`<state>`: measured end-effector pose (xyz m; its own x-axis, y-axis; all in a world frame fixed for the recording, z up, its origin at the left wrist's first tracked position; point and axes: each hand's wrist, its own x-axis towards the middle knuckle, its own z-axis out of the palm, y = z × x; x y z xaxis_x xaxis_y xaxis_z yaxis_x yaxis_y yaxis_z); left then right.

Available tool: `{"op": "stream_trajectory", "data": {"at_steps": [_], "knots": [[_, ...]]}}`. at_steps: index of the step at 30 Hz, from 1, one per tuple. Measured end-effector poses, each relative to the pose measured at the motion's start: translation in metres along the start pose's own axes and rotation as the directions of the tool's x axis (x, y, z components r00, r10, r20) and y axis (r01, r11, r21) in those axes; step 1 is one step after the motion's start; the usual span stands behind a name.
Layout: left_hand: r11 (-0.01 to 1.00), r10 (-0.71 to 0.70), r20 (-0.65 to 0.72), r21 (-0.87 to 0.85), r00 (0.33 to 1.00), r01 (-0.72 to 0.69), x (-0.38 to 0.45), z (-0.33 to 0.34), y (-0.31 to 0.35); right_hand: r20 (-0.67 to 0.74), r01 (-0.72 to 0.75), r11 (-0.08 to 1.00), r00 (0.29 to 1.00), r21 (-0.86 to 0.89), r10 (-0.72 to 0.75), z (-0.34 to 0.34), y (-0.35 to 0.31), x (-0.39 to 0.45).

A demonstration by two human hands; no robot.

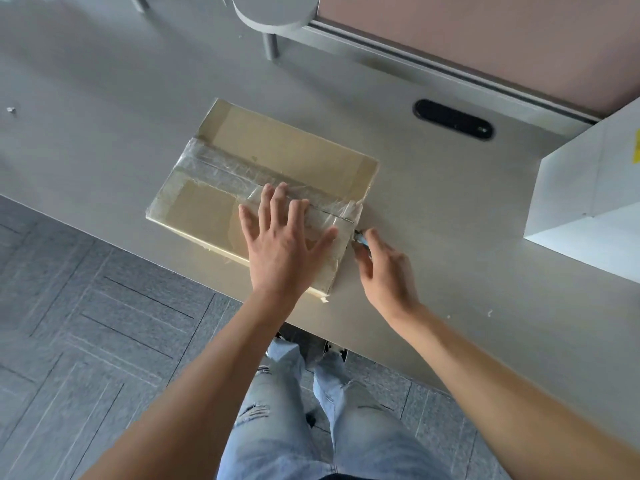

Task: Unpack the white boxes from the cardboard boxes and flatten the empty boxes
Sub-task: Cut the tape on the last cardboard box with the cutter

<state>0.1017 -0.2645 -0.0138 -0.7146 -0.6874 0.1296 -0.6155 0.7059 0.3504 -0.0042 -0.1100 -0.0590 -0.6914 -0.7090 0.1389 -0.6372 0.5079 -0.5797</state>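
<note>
A flat cardboard box (277,147) lies closed on the grey table (433,216), near its front edge. Clear tape runs along its middle seam. My left hand (282,244) presses flat on the box's near right part, fingers spread. My right hand (384,268) grips a small cutter (360,239) at the box's right end, its tip touching the taped seam there. A large white box (585,195) stands at the table's right side.
A black oval cable slot (453,119) sits in the table behind the box. A round grey stand (273,15) on a post is at the back. Small paper scraps lie on the table. Grey patterned floor and my jeans show below the table edge.
</note>
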Motion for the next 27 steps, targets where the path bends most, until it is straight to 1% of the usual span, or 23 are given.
{"op": "stream_trajectory", "data": {"at_steps": [2,3,4,5,7,9,11,13,14,16,19,21,24,27], "knots": [[1.000,-0.005,0.020,0.012,1.000,0.005,-0.001,-0.001,-0.001,0.094,-0.003,0.998,0.996,-0.067,0.010,0.008,0.012,-0.014],[1.000,-0.004,0.033,0.029,0.999,0.003,-0.001,-0.002,-0.001,0.111,-0.036,0.996,0.993,-0.083,0.045,0.011,0.019,-0.021],[0.999,0.011,0.044,0.051,0.999,-0.013,-0.002,-0.002,0.000,0.087,-0.113,0.992,0.989,-0.058,0.118,0.012,0.023,-0.027],[0.997,0.044,0.052,0.068,0.998,-0.048,-0.002,-0.002,0.001,0.041,-0.222,0.975,0.974,0.004,0.222,0.012,0.025,-0.030],[0.985,0.148,0.070,0.078,0.986,-0.154,0.002,-0.002,0.006,-0.034,-0.417,0.887,0.902,0.197,0.431,0.006,0.022,-0.022],[0.966,0.240,0.109,0.068,0.965,-0.248,0.013,-0.003,0.013,-0.034,-0.496,0.767,0.831,0.406,0.555,-0.006,0.012,0.000],[0.959,0.273,0.127,0.041,0.954,-0.280,0.026,-0.004,0.019,0.009,-0.523,0.634,0.776,0.570,0.631,-0.020,0.001,0.027],[0.965,0.258,0.140,0.016,0.956,-0.263,0.035,-0.002,0.020,0.063,-0.523,0.521,0.744,0.675,0.665,-0.029,-0.011,0.051],[0.968,0.247,0.147,0.017,0.958,-0.252,0.037,-0.001,0.020,0.070,-0.511,0.487,0.737,0.708,0.672,-0.030,-0.016,0.061],[0.967,0.242,0.148,0.044,0.959,-0.251,0.035,0.002,0.019,0.043,-0.481,0.455,0.721,0.750,0.692,-0.024,-0.023,0.077],[0.966,0.242,0.142,0.061,0.960,-0.252,0.033,0.004,0.019,0.027,-0.503,0.470,0.703,0.725,0.711,-0.010,-0.028,0.088],[0.967,0.234,0.147,0.066,0.961,-0.246,0.034,0.004,0.020,0.038,-0.524,0.484,0.705,0.700,0.708,-0.004,-0.029,0.089],[0.967,0.231,0.143,0.074,0.962,-0.243,0.034,0.005,0.021,0.021,-0.518,0.508,0.714,0.688,0.700,-0.006,-0.034,0.092],[0.966,0.234,0.133,0.077,0.963,-0.246,0.034,0.006,0.021,0.042,-0.504,0.473,0.716,0.723,0.697,-0.009,-0.032,0.095]]}}
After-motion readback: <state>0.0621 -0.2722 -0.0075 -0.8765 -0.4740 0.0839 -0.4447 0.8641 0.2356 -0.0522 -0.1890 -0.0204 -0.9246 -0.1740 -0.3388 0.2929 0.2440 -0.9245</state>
